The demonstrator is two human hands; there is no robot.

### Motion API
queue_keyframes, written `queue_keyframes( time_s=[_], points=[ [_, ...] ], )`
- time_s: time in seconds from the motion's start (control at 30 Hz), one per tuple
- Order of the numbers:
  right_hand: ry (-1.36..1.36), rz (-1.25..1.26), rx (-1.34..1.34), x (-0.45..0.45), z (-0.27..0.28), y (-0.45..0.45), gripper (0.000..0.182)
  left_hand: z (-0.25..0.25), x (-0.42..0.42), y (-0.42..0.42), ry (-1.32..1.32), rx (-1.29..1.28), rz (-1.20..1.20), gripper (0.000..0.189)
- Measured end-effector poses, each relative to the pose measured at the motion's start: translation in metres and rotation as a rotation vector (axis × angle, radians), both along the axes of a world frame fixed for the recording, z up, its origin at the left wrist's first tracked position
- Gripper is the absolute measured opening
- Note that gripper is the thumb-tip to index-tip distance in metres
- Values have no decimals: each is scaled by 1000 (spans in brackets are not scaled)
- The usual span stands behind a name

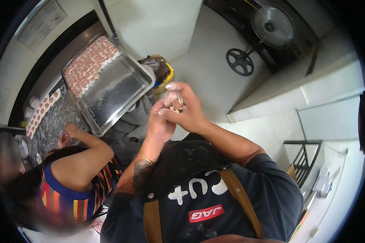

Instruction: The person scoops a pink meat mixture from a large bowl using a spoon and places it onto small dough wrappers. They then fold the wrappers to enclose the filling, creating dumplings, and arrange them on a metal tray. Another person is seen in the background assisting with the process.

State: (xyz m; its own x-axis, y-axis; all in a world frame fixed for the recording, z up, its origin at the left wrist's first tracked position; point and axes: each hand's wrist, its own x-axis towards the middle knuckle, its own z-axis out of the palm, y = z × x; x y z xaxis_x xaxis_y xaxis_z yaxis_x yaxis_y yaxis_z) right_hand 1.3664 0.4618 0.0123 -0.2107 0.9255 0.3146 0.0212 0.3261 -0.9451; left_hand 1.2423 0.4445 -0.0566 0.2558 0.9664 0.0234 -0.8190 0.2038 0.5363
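Observation:
Several small floured dumplings (pixel 177 104) with pinkish filling lie cupped between my two hands, in front of my dark apron. My left hand (pixel 161 121), on the left side of the view, has its fingers curled under and beside them. From the other side, my right hand (pixel 187 111) closes around them, with flour on its thumb and fingertips. Left of my hands is a metal tray (pixel 115 112), part covered with rows of dumplings (pixel 91 62); its lower part shows bare metal dusted with flour. How the fingers meet is partly hidden.
A co-worker in a striped top (pixel 76 200) works at a floured table (pixel 54 121) on the left, beside a row of filled wrappers (pixel 42 111). A bin with a yellow rim (pixel 169 73) stands behind the tray. A standing fan (pixel 270 27) is at the upper right, a black rack (pixel 304 164) at the right.

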Motion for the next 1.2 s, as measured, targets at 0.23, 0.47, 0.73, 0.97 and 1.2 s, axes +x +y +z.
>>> queue_keyframes(
  time_s=[0.23,0.47,0.73,0.97,1.2],
  points=[
    [-127,206,12,-30,-18,98,45,-13,-21,54,-62,-79,253,21],
    [-36,376,98,-65,-41,189,35,-2,-30,100,-54,-237,561,26],
    [-40,587,219,-106,-62,218,38,14,-64,96,-238,-166,569,55],
    [-139,636,94,-140,-72,206,48,9,-115,92,-168,-269,535,65],
    [-518,639,214,-142,-80,228,63,-10,-170,109,166,-422,456,85]
  ],
)
